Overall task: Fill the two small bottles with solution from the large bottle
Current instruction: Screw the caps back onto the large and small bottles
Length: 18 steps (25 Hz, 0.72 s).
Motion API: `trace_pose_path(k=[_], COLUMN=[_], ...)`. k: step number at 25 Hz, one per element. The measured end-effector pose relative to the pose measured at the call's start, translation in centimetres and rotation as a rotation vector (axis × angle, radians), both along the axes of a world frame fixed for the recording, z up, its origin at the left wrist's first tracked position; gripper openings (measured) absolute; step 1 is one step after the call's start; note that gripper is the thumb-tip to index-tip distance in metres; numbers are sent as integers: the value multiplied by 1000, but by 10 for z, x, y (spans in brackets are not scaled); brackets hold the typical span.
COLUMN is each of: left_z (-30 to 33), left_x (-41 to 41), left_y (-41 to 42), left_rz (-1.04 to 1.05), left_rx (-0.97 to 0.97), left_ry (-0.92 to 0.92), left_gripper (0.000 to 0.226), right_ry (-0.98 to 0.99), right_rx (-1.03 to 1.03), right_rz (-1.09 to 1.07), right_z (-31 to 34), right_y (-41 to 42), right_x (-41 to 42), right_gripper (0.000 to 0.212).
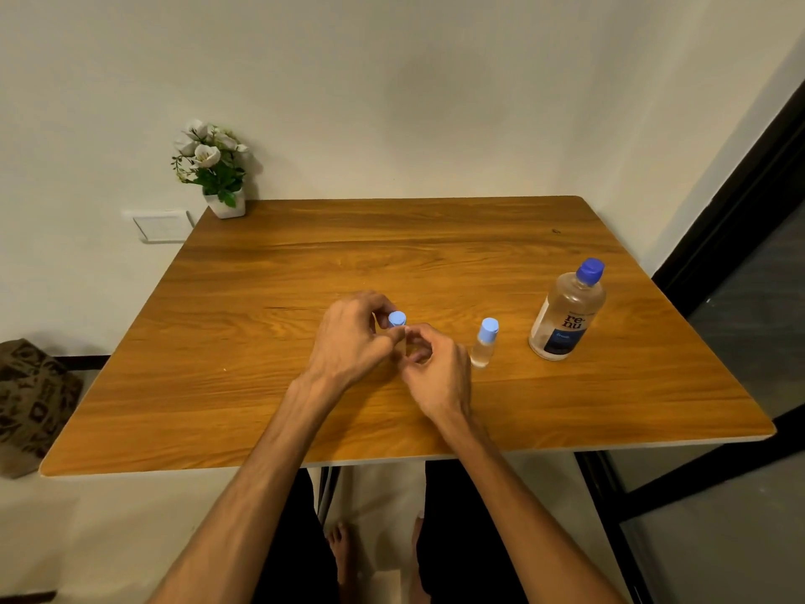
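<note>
left hand [348, 337] pinches the pale blue cap [397, 319] of a small bottle [407, 342]; right hand [435, 364] curls round its body. both grips narrow, bottle mostly hidden, contents can't tell. just right of the grips: 2nd small bottle [484, 342], capped, clear liquid inside. further right: large bottle [566, 316], capped, upright on counter [261, 342], liquid level unclear.
</note>
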<state>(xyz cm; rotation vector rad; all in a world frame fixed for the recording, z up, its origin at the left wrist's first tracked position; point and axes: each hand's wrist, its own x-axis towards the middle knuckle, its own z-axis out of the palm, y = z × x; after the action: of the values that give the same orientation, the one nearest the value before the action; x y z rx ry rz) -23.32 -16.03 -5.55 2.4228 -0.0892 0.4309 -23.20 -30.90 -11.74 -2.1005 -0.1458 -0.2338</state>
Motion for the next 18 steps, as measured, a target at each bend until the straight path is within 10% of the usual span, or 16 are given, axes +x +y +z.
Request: trace_pose_path(k=[6, 18], left_z=[25, 36], left_x=[-5, -11], left_y=[-6, -14], left_rz=[-132, -255], left_rx=[312, 259], left_ry=[56, 68], left_gripper=[50, 40], right_ry=[7, 5], right_rx=[5, -20], right_rz=[-8, 6], right_z=[1, 10], right_y=[1, 1], right_x=[-2, -3], right_gripper=[35, 52])
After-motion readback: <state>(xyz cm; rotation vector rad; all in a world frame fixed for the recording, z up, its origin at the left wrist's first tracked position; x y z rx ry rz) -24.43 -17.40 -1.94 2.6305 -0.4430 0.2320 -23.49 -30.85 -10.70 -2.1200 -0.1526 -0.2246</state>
